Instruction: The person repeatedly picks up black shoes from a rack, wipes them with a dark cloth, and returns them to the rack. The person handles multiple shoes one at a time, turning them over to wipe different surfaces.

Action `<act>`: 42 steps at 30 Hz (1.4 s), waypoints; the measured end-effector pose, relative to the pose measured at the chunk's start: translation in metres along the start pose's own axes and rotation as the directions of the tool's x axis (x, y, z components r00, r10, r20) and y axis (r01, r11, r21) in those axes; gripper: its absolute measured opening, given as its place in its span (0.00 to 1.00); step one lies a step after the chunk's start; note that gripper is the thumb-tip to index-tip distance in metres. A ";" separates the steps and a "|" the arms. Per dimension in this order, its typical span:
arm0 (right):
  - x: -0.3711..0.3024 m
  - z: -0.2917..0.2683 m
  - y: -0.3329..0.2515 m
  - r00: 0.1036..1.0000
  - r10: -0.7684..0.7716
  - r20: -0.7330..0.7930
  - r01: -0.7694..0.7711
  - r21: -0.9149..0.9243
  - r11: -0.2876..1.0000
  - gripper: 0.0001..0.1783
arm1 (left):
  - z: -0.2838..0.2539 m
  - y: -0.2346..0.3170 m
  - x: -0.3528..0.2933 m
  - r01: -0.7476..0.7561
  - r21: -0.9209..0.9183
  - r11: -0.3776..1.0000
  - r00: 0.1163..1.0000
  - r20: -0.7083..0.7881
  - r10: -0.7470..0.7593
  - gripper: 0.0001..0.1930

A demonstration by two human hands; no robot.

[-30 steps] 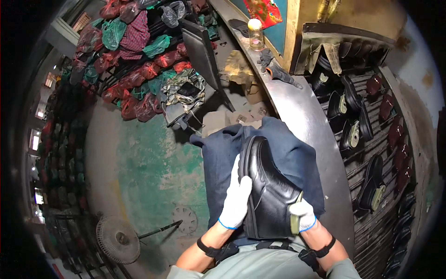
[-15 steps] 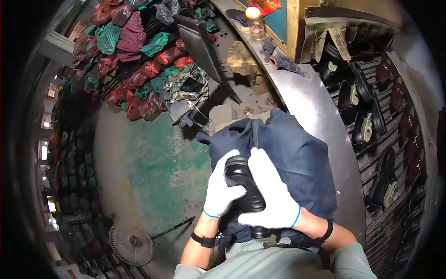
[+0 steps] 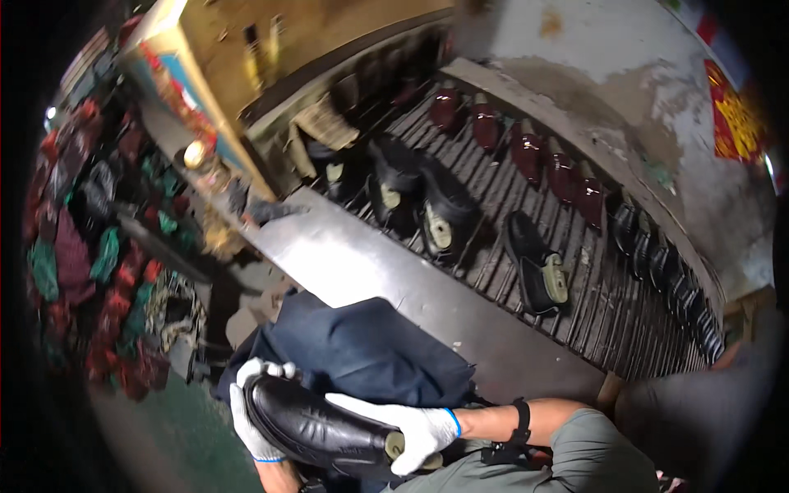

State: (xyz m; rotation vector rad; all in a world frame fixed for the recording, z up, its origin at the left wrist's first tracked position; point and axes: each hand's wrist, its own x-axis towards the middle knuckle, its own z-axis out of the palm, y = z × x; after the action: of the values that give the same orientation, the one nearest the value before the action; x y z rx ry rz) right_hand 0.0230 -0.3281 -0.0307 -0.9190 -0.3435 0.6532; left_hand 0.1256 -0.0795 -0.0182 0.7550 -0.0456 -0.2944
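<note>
A black leather shoe (image 3: 316, 423) lies across my lap, its upper facing up and a pale green shoe last showing at the ankle opening. My left hand (image 3: 245, 411), in a white knit glove, is wrapped round the toe end. At the heel end, my right hand (image 3: 415, 426) in a matching glove grips the shoe beside the last, its fingers lying along the upper. Dark blue cloth (image 3: 353, 341) covers my legs just beyond the shoe. The sole is turned down, out of sight.
Beyond a metal ledge (image 3: 427, 304) runs a conveyor of metal rods (image 3: 493, 263). Several black shoes on lasts, one a single shoe (image 3: 538, 267), lie on it. Dark red shoes (image 3: 528, 152) line its far side. A grey glove (image 3: 275, 211) rests on the ledge; bagged goods (image 3: 107, 296) stand left.
The shoe has turned from sole-up to upper-up, and both hands have shifted to its two ends. The view has swung right, toward the conveyor.
</note>
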 end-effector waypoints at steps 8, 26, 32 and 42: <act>-0.090 -0.041 -0.057 0.945 -0.154 -0.288 0.172 0.041 0.984 0.76 | 0.065 -0.048 0.084 -0.315 0.753 0.578 0.940 0.330 0.082 0.24; -0.130 -0.254 -0.085 -0.101 -0.549 -0.829 -0.824 -0.240 0.513 0.47 | 0.191 -0.240 0.230 -0.866 0.330 -0.375 0.487 0.724 -0.488 0.33; -0.122 -0.242 -0.053 -0.029 -0.856 -0.516 -0.961 -0.222 0.167 0.33 | 0.197 -0.252 0.233 -0.923 0.228 -0.311 0.357 0.808 -0.469 0.14; -0.031 -0.237 -0.025 -0.060 -0.738 -0.672 -0.715 -0.487 0.502 0.48 | 0.145 -0.099 -0.008 -0.818 0.433 -0.379 0.547 0.380 -0.746 0.12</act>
State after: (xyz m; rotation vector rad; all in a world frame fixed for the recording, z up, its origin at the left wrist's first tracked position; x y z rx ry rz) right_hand 0.1358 -0.5064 -0.1461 -2.2356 0.9835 -0.6957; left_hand 0.0726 -0.2426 0.0213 2.5707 -1.8665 -0.4546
